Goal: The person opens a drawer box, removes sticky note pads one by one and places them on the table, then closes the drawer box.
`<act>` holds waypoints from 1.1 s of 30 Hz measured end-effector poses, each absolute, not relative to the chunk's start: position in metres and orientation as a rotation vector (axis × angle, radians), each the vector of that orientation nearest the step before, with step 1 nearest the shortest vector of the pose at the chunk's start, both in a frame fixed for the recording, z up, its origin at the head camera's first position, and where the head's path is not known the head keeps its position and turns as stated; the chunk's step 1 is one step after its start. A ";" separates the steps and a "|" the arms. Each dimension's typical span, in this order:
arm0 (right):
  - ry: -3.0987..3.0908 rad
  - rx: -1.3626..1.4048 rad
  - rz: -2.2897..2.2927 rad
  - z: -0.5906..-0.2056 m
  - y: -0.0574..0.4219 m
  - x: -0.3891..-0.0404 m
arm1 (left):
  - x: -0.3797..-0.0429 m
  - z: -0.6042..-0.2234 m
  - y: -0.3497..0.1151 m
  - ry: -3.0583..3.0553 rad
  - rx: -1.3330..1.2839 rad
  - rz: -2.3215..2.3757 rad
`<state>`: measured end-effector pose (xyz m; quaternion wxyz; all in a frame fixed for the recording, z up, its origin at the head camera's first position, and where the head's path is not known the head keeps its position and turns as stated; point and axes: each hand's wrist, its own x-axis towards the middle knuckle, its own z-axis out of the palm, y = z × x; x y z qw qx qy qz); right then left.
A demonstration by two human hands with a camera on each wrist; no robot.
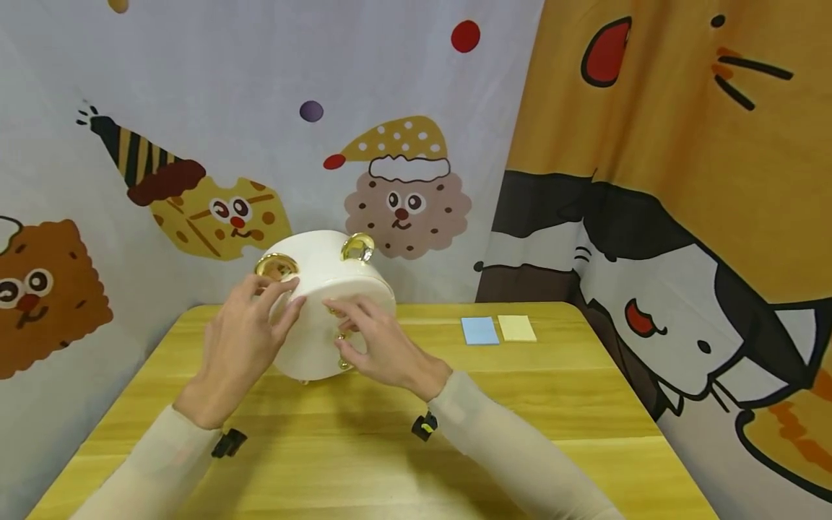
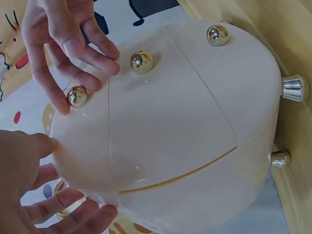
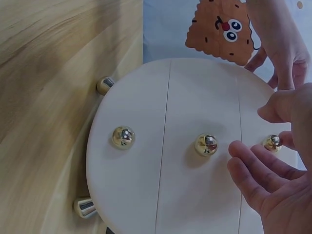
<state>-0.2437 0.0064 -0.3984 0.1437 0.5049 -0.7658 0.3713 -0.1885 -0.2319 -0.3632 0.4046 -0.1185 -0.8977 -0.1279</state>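
The glossy white rounded box with a three-panelled front [image 1: 312, 336] stands, in the head view, on the yellow wood-grained bench [image 1: 325, 448], left of the middle and toward the far edge, its front turned to the person, probably so that both hands can reach it. Two shiny gold loops [image 1: 360, 237] rise from its top like ears. The left hand [image 1: 250, 318] lies at the upper left of the box, close to one loop, while the right hand [image 1: 390, 354] works at the front. A blue square paper pad [image 1: 479, 331] and a pale yellow one [image 1: 517, 328] lie side by side to the right, well apart from the box. In the left wrist view, the left hand is spread at the upper rim, thumb on the front edge and fingers farther back, seemingly to steady the box. Thin seams divide the front, and an ochre line edges one end of the middle panel. In the right wrist view, the right hand is loosely spread, its index finger touching the round gold top knob [image 3: 272, 143] and its thumb clear; the middle knob [image 3: 206, 145] and bottom knob [image 3: 124, 137] are untouched. Short, tapered metallic feet [image 3: 86, 207] hold the smooth, creamy body off the bench.
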 end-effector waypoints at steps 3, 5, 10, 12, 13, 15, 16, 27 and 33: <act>-2.223 1.459 1.057 -0.398 0.007 -0.245 | -0.189 -0.363 -0.231 -2.257 -0.302 -0.320; -2.232 1.456 1.053 -0.399 0.007 -0.245 | -0.190 -0.362 -0.231 -2.256 -0.305 -0.310; -2.228 1.456 1.014 -0.401 0.007 -0.246 | -0.191 -0.361 -0.231 -2.259 -0.306 -0.298; -2.223 1.456 0.970 -0.403 0.008 -0.246 | -0.192 -0.361 -0.231 -2.260 -0.304 -0.299; -2.222 1.455 0.951 -0.403 0.008 -0.246 | -0.192 -0.361 -0.231 -2.261 -0.304 -0.300; -2.223 1.447 0.916 -0.406 0.010 -0.246 | -0.193 -0.361 -0.232 -2.263 -0.307 -0.298; -2.226 1.441 0.896 -0.406 0.010 -0.246 | -0.193 -0.361 -0.232 -2.263 -0.309 -0.298; -2.279 1.382 0.926 -0.418 0.014 -0.252 | -0.194 -0.364 -0.232 -2.268 -0.303 -0.316; -2.314 1.365 0.904 -0.420 0.011 -0.254 | -0.193 -0.362 -0.233 -2.259 -0.306 -0.303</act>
